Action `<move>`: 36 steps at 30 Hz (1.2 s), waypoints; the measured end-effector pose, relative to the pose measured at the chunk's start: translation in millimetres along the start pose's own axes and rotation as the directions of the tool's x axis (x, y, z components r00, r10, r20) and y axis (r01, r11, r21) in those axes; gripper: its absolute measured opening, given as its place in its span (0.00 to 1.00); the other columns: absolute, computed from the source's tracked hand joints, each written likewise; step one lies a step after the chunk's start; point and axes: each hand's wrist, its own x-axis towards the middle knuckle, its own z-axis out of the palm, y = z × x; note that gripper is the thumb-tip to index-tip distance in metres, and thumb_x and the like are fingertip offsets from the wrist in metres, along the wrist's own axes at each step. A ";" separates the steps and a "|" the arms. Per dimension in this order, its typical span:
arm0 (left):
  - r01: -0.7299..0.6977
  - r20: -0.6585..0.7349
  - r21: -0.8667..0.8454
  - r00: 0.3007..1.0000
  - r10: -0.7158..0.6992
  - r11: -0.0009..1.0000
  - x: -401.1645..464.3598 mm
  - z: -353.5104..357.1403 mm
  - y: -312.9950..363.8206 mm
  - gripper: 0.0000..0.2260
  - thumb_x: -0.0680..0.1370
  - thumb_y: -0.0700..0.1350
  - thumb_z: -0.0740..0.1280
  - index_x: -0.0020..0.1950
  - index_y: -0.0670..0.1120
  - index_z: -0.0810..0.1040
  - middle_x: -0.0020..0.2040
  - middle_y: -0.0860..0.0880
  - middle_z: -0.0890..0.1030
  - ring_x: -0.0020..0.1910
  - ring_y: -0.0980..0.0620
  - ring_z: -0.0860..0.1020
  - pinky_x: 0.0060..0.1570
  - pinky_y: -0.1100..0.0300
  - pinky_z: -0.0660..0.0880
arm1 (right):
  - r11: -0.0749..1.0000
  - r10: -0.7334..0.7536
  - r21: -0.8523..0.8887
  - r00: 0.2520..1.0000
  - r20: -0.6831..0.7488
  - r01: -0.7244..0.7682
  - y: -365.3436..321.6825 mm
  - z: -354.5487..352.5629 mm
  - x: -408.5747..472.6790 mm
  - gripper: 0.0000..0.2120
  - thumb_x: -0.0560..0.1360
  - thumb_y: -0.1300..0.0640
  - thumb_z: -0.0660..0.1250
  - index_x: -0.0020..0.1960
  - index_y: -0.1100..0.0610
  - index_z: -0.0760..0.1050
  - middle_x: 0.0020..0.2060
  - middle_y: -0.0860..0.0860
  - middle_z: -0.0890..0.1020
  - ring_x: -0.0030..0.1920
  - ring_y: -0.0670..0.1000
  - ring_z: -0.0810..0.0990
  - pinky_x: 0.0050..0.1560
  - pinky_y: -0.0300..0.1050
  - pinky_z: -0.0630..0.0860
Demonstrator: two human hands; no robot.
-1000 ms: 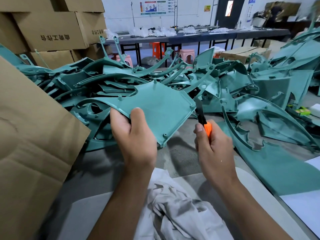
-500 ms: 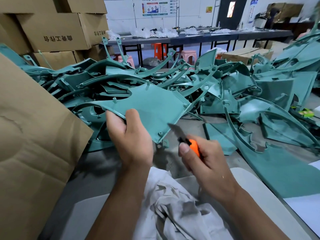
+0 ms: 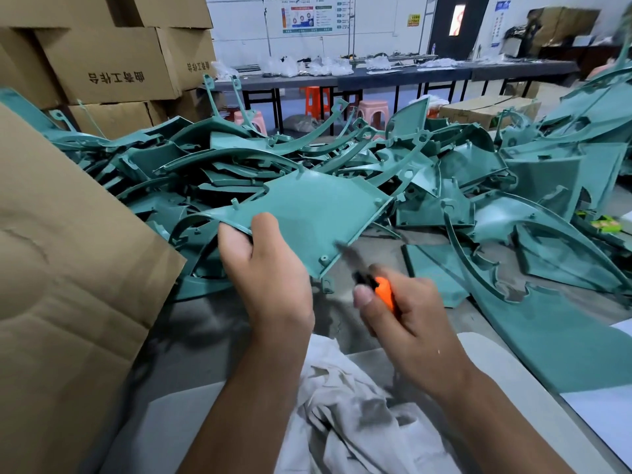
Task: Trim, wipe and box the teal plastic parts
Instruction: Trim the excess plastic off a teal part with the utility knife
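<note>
1. Head view: a person's left hand (image 3: 270, 268) grips a flat teal panel (image 3: 307, 213) by its near-left edge, thumb on top and fingers curled beneath, holding it raised above the grey worktop (image 3: 205, 333). The panel extends up and to the right from the grip, its lower corner pointing toward the other hand.
2. The right hand (image 3: 407, 323) is clenched round an orange-handled knife (image 3: 383, 292), thumb pressed beside the handle. The dark blade, blurred, angles up and left, its tip at the panel's lower right edge; whether it touches cannot be told.
3. Behind the held panel, a heap of teal parts (image 3: 427, 172) covers the far half of the worktop from left to right, and one long curved part (image 3: 547, 323) runs toward the near right edge.
4. A crumpled grey cloth (image 3: 352, 405) lies at the near edge, under both forearms.
5. A brown cardboard flap (image 3: 68, 268) stands along the left side, with stacked cartons (image 3: 113, 63) at the far-left corner.
</note>
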 end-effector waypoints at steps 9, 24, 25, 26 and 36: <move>0.068 -0.005 0.020 0.998 -0.068 0.997 -3.8 3.4 4.8 0.02 0.73 0.40 0.61 0.42 0.46 0.69 0.39 0.47 0.76 0.40 0.49 0.73 0.40 0.49 0.73 | 0.955 0.217 0.255 0.944 -0.250 -0.152 -4.6 1.1 0.6 0.16 0.85 0.47 0.61 0.40 0.51 0.71 0.29 0.52 0.70 0.29 0.53 0.66 0.27 0.51 0.63; 0.316 -0.113 0.175 0.947 -0.300 0.932 -16.3 9.5 2.5 0.08 0.78 0.42 0.62 0.42 0.48 0.64 0.42 0.45 0.72 0.39 0.49 0.70 0.39 0.50 0.68 | 0.936 0.352 0.129 0.870 -0.346 -0.328 16.4 -10.5 9.8 0.19 0.83 0.42 0.59 0.40 0.54 0.69 0.28 0.47 0.72 0.28 0.50 0.69 0.28 0.49 0.67; 0.319 -0.115 0.184 0.946 -0.302 0.930 -15.9 8.7 2.4 0.07 0.78 0.42 0.62 0.43 0.48 0.64 0.42 0.45 0.72 0.40 0.49 0.70 0.39 0.50 0.68 | 0.938 0.347 0.116 0.872 -0.344 -0.328 16.9 -10.3 9.7 0.19 0.83 0.42 0.58 0.40 0.52 0.69 0.28 0.47 0.72 0.28 0.50 0.69 0.29 0.49 0.67; 0.320 -0.116 0.189 0.946 -0.303 0.928 -15.6 8.2 2.5 0.07 0.78 0.43 0.62 0.43 0.48 0.64 0.43 0.45 0.71 0.40 0.49 0.70 0.39 0.50 0.67 | 0.940 0.341 0.106 0.875 -0.343 -0.324 17.2 -10.4 9.5 0.19 0.83 0.42 0.58 0.39 0.51 0.69 0.28 0.47 0.72 0.28 0.50 0.69 0.30 0.49 0.67; 0.346 -0.149 0.155 0.934 -0.324 0.925 -10.6 6.9 6.0 0.08 0.79 0.42 0.62 0.43 0.47 0.64 0.42 0.44 0.71 0.38 0.49 0.69 0.26 0.62 0.64 | 0.970 0.243 0.042 0.927 -0.285 -0.241 9.9 -0.9 4.7 0.18 0.84 0.45 0.58 0.39 0.51 0.68 0.26 0.49 0.71 0.26 0.49 0.66 0.28 0.44 0.64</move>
